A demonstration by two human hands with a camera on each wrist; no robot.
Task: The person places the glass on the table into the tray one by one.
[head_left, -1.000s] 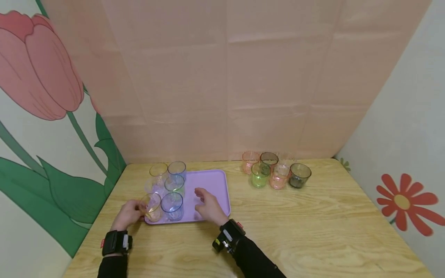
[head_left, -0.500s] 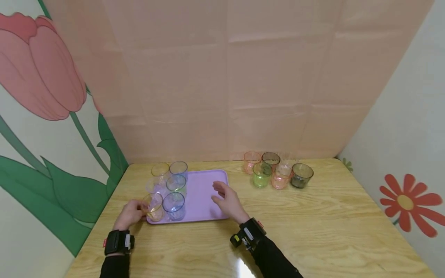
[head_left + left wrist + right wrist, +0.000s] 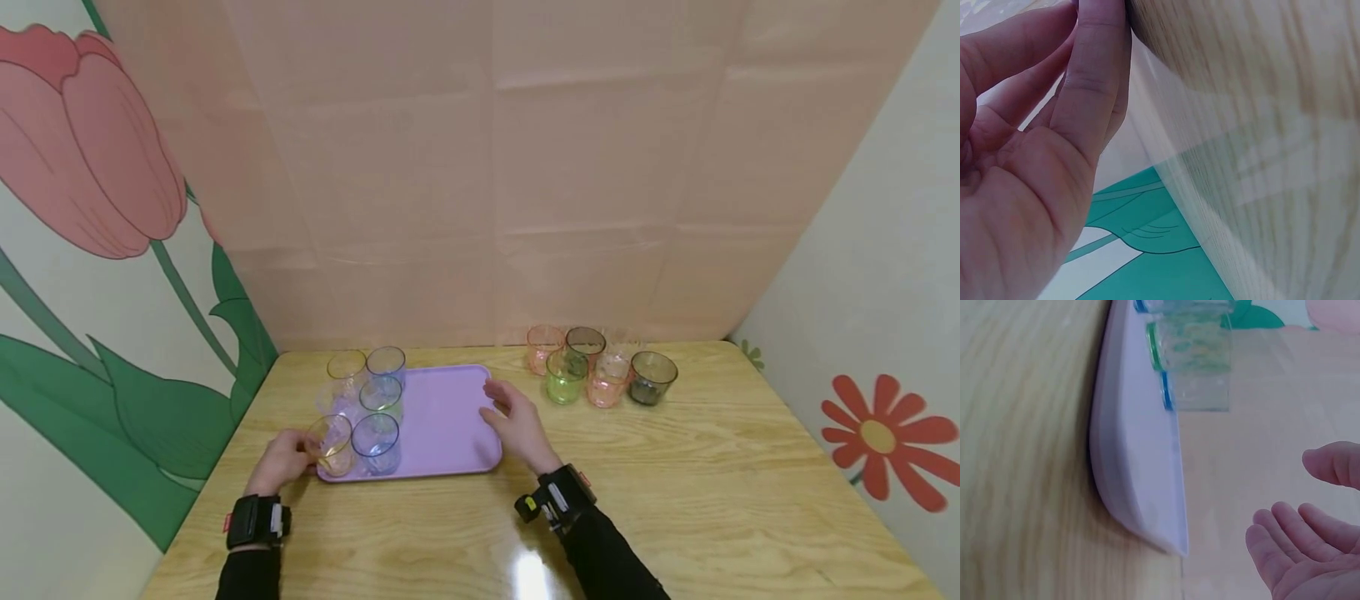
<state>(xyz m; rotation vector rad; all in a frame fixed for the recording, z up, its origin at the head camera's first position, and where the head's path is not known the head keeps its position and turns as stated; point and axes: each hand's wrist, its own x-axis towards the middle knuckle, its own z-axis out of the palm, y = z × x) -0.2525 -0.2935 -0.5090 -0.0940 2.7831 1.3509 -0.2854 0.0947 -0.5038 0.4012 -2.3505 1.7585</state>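
A purple tray (image 3: 450,425) lies on the table, its left half taken up by several glass cups in two columns. Front left is a yellow-rimmed cup (image 3: 331,446), beside a blue-rimmed cup (image 3: 377,446); a green-rimmed cup (image 3: 381,398) stands behind them. My left hand (image 3: 281,460) pinches the tray's left edge by the yellow-rimmed cup; in the left wrist view the thumb and fingers meet at the top, fingertips cut off. Beside the tray's right edge is my right hand (image 3: 525,427), fingers relaxed and parted from the thumb, holding nothing, also in the right wrist view.
At the back right several more cups are grouped: a green cup (image 3: 566,379), a pink cup (image 3: 607,383), a dark grey cup (image 3: 651,379) and others behind. A pink sheet (image 3: 487,208) hangs along the table's back edge. Painted walls rise at both sides.
My right hand has moved right, from over the tray's bare half to its right edge. The left hand stays at the tray's left side; the cups keep their places.
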